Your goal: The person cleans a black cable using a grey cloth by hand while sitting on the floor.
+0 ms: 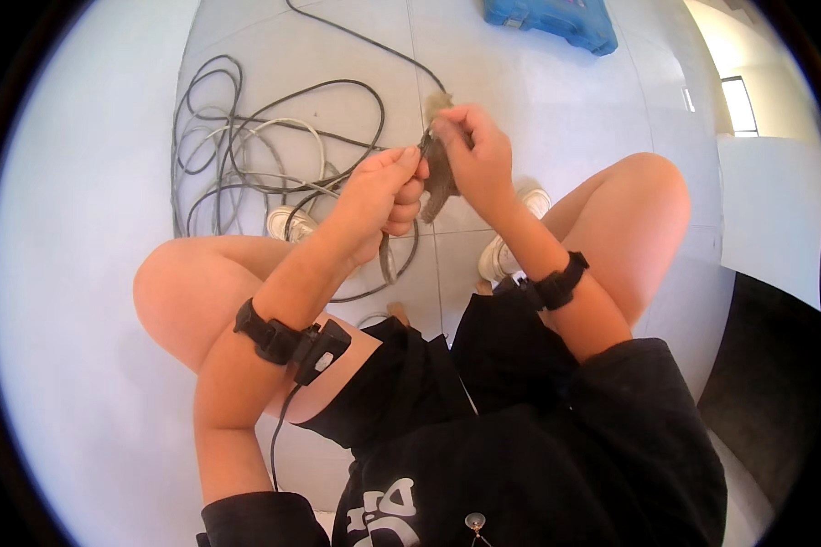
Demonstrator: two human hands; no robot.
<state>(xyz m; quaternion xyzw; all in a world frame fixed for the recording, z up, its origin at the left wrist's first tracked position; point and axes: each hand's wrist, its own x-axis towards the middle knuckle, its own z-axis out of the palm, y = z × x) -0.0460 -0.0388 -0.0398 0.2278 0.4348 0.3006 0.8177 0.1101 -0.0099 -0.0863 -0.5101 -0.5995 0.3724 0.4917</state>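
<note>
My left hand (393, 188) is closed on a dark cable, its thumb and forefinger pinching it near the right fingertips. A greyish-brown rag (441, 171) hangs from my right hand (477, 147), bunched around or against the cable; the fingers hide the exact contact. Beyond the rag, the black cable (376, 44) runs up and left across the floor. Below my left fist hangs a short grey-brown length (387, 260), perhaps more cable. Loose loops of black cable (382, 113) and pale grey cable (321, 147) lie tangled to the left of my hands.
A blue plastic case (554, 20) lies on the tiled floor (561, 102) at the far side. My white shoes (503, 256) stand beneath my hands, with cable loops by the left one. Black straps with small devices (321, 352) sit on both forearms; a wire hangs from the left one.
</note>
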